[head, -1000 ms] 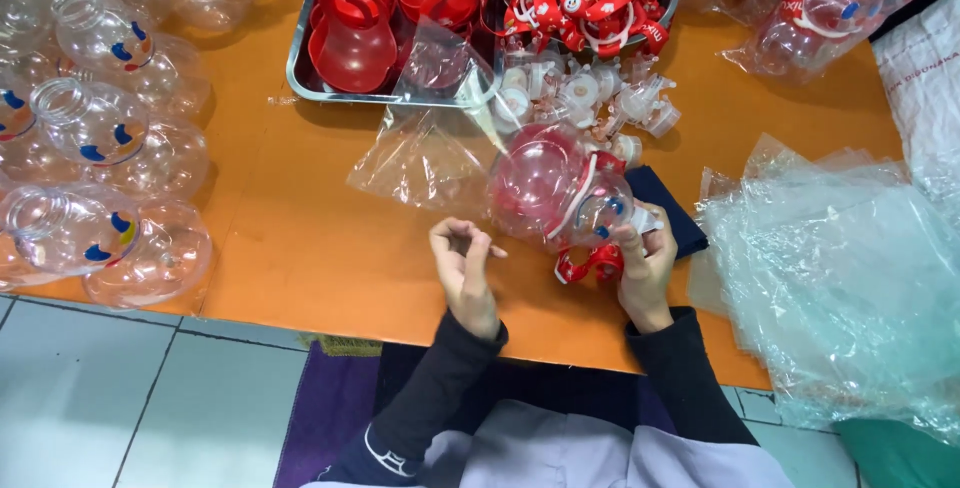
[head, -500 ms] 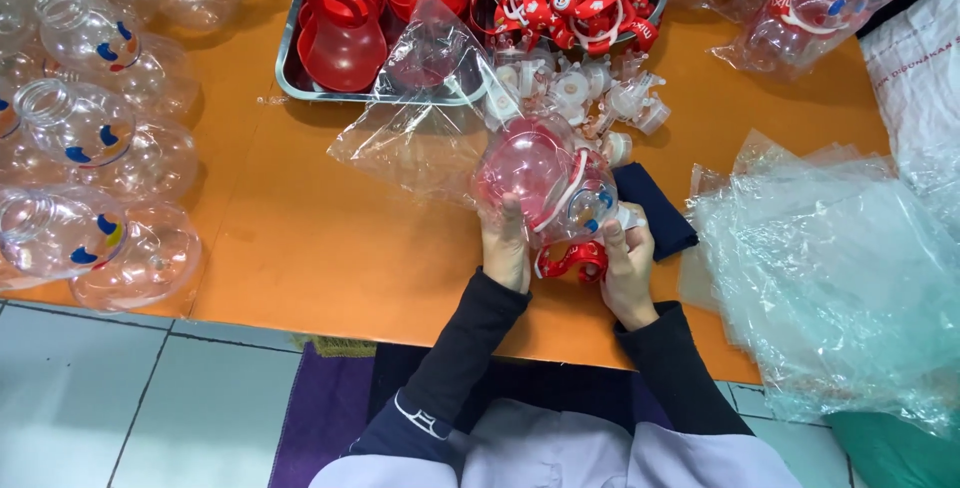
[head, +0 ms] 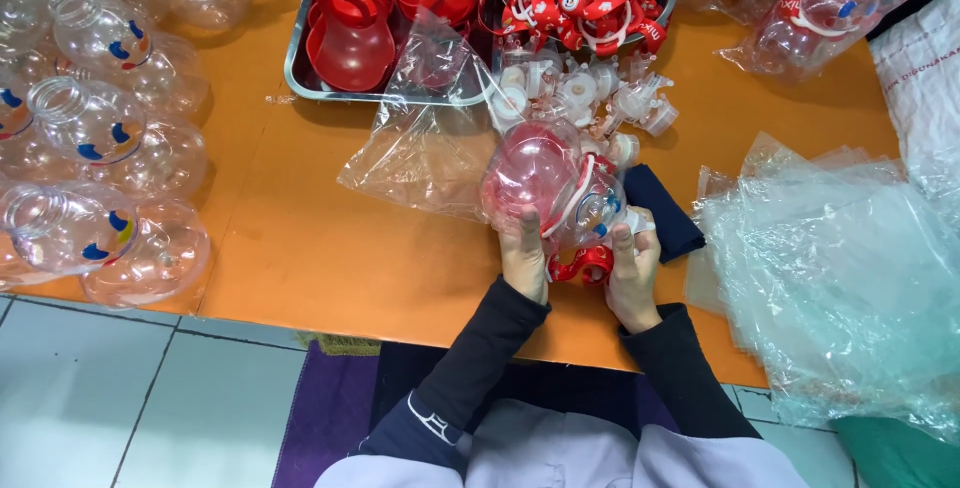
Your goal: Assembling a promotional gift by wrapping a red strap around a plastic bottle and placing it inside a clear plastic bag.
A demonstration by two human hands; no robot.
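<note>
we see bright, even overhead light, glare on the clear plastic bags (head: pixel 840 278), soft short shadows on the orange table (head: pixel 330 248), mostly sharp focus, slight wide-angle bending at edges.

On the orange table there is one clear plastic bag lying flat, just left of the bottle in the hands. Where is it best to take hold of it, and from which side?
Probably by the near corner of the clear plastic bag, coming from the person's side with the left hand. The bag lies flat and limp on the orange table; its far end leans against the metal tray, so that end is crowded.
</note>
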